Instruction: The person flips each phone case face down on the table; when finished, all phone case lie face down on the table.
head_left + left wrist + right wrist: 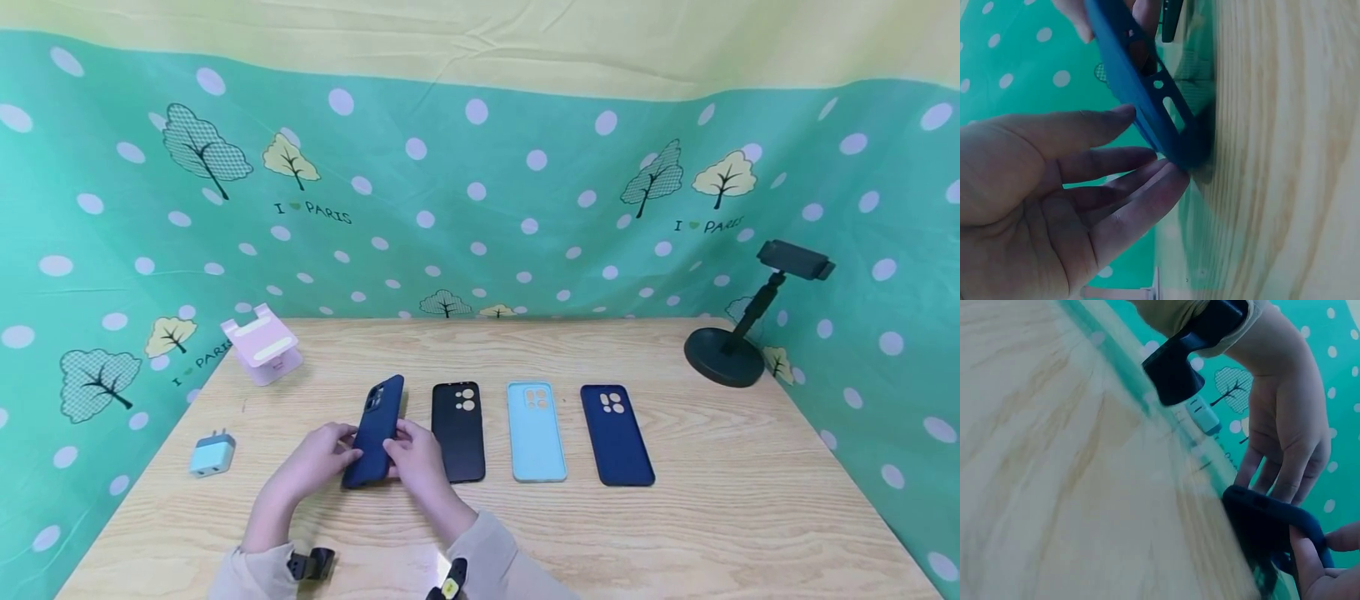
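On the pale wood-grain bench [675, 533], a blue-and-white pronged charger [212, 455] lies nearer than a pink stand [264, 343]. The left hand [318, 461], fingers fairly straight, touches a tilted dark-blue rectangular phone case [377, 433]; the right hand [420, 462] pinches its other edge. Next lie black [459, 437], light-blue [537, 442] and navy cases [618, 442], then a black round-based stand [723, 358].

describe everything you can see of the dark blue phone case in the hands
The dark blue, slim, plastic-looking phone case is a rounded rectangle with a camera area at its upper left and cut-outs along one edge. It tilts over the pale wooden tabletop. The right hand grips its right edge; the left hand touches its left. Whether it is empty is unclear.
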{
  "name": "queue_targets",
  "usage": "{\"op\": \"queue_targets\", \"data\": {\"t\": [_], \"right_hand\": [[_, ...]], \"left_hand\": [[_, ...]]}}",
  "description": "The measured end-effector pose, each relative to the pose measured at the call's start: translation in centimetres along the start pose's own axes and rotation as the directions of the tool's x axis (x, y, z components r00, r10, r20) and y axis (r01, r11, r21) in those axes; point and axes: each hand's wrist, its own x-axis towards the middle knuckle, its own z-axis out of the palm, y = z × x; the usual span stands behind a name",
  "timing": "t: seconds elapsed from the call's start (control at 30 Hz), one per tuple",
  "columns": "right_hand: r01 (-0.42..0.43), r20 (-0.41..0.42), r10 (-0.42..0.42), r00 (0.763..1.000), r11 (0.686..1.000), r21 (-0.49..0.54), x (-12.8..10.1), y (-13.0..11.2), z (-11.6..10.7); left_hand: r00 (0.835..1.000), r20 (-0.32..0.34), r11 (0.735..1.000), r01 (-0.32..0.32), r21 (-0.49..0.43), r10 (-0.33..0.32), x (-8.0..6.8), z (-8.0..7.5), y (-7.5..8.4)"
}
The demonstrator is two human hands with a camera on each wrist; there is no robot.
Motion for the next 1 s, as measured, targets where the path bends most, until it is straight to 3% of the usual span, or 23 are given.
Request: {"op": "queue_targets", "data": {"t": [0.2,0.43,1.0], "right_hand": [[0.05,-0.012,-0.054,0.998,0.975,-0.217,0.33,0.5,-0.08],[0.118,0.003,-0.13,0.992,0.896,-0.427,0.3,0.66,-0.15],[0.084,0.068,-0.053,0.996,0.779,-0.621,-0.59,-0.29,0.05]], "left_hand": [[0.999,-0.033,0.999,-0.011,0.042,0.013,0.02,-0.05,-0.37],[0.999,-0.049,0.998,-0.021,0.066,0.025,0.02,-0.11,-0.66],[0.999,-0.053,0.998,0.009,0.067,-0.005,0.14,0.01,-0.74]]}}
